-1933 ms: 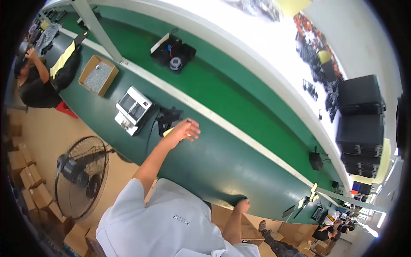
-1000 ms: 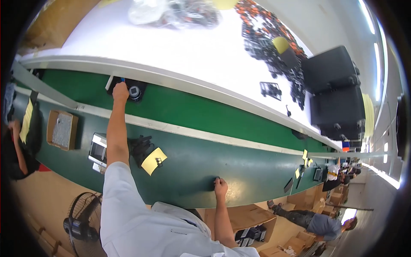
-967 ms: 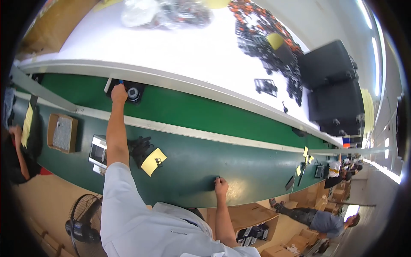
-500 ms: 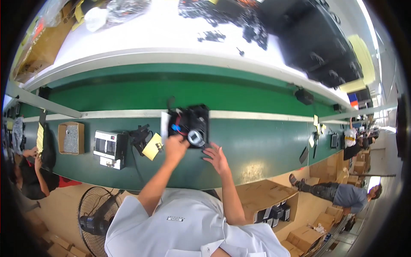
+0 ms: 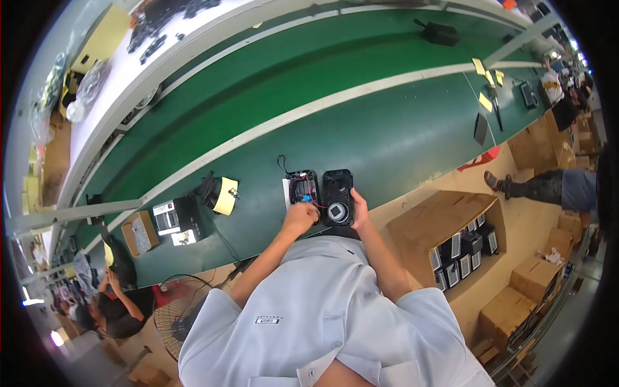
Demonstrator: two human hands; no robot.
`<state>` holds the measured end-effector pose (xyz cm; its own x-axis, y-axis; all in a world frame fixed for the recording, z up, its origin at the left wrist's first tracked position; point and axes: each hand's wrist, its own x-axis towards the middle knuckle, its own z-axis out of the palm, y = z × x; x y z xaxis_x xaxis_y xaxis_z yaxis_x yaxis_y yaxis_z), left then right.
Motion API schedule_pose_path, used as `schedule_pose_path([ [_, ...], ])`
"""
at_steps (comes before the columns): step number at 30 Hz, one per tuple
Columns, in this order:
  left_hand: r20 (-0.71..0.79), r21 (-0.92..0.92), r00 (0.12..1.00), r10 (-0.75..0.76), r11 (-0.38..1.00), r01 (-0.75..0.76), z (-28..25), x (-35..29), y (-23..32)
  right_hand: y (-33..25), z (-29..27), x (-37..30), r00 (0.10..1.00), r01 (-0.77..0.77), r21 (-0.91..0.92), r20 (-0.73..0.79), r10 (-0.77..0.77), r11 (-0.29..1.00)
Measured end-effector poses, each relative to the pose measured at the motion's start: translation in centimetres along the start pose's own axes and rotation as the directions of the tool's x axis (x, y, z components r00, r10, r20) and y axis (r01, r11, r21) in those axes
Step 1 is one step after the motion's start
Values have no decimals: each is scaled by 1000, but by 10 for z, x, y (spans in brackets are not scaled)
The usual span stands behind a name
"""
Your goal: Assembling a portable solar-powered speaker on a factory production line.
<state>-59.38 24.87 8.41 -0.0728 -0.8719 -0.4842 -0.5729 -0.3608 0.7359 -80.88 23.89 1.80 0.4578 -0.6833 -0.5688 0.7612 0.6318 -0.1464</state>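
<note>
A black plastic casing lies opened in two halves near the front edge of the bench. Its left half holds red wires and a small blue part. The right half carries a round piece with a pale square centre. My left hand is closed at the lower end of the left half, close to the wires; what its fingers pinch is hidden. Along the right side of the right half, my right hand grips the edge. A white sheet shows beside the left half.
Left on the green bench are a yellow card on a black item, a black-and-white box and a small carton. A large carton with black units stands right, a fan lower left. Other people are at both sides.
My view has turned and the casing now sits nearer me, its halves spread side by side. My right hand, open and apart before, now grips the right half.
</note>
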Motion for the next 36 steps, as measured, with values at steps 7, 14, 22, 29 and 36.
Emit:
schedule_pose_path([
  [7, -420, 427, 712, 562, 815, -392, -25, 49, 30, 4, -4, -8, 999, 37, 112, 34, -41, 993],
  [14, -224, 649, 736, 639, 661, -377, -15, 70, 9, -1, 6, -13, 995, 93, -18, -31, -94, 995],
  [22, -122, 692, 724, 679, 581, -428, -13, 73, 10, -12, 11, -8, 984, 177, 21, 9, -177, 984],
  [29, -66, 738, 734, 676, 529, -420, -12, 78, 17, -3, 24, -6, 981, 192, 71, 5, -193, 979],
  [36, -159, 593, 736, 658, 660, -462, -21, 75, 0, -2, 61, -14, 977, 211, 79, 1, -211, 974],
])
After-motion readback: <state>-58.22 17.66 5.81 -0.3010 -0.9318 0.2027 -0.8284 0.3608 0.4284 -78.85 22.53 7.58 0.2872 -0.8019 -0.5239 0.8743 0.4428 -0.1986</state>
